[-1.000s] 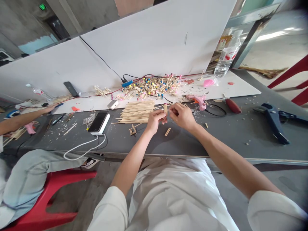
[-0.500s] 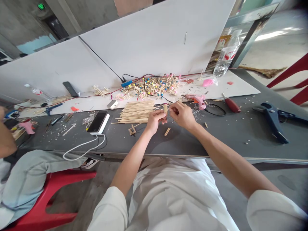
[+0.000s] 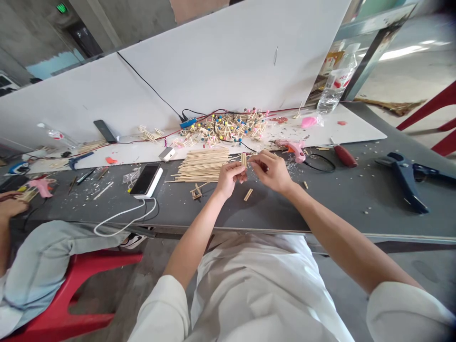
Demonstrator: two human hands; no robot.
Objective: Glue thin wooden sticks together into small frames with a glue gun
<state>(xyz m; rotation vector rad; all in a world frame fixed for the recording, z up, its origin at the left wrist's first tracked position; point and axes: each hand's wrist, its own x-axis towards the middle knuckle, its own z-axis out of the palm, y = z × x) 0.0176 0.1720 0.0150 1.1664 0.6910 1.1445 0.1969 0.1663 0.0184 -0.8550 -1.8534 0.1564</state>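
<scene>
Between the fingers of my left hand [image 3: 230, 179] is a small piece made of short wooden sticks [image 3: 244, 159], held upright above the table. My right hand [image 3: 271, 170] is close on its right, fingers pinched together near the piece; what they hold, if anything, is too small to make out. Below the hands a similar short stick piece [image 3: 248, 194] lies on the dark tabletop. A row of long thin wooden sticks [image 3: 201, 166] lies behind my left hand, with a little stick frame [image 3: 196, 191] in front of it.
Behind are a heap of sticks with coloured balls [image 3: 228, 128] and a pink glue gun [image 3: 294, 148]. To the right lie a red-handled tool [image 3: 345, 156] and blue cutters [image 3: 404, 183]. A phone on a white power bank [image 3: 146, 181] is left. A co-worker's hand [image 3: 14, 204] works at far left.
My hands stay almost in place; the right hand has shifted slightly left toward the stick piece. At far left, the co-worker's hands have come into view over the table.
</scene>
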